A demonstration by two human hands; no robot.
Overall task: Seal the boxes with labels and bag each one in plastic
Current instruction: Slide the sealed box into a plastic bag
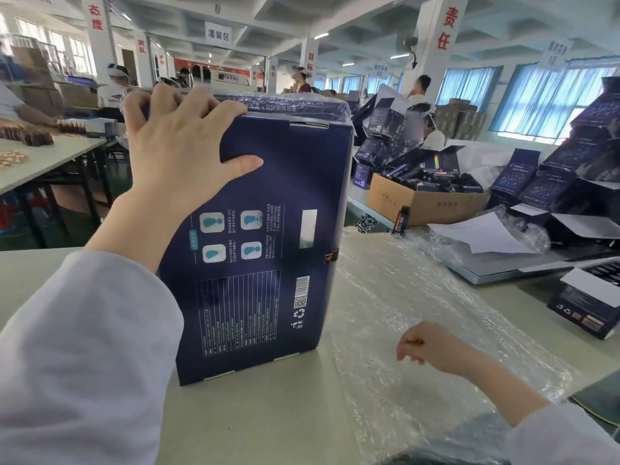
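Holding navy box [261,229] upright, left hand [181,146]; carton [426,204] holds dark tubes [432,179].

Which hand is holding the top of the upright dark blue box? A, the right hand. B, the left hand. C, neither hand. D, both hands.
B: the left hand curls its fingers over the top edge of the blue box, thumb on its face, while the right hand is down at the plastic sheet, apart from the box.
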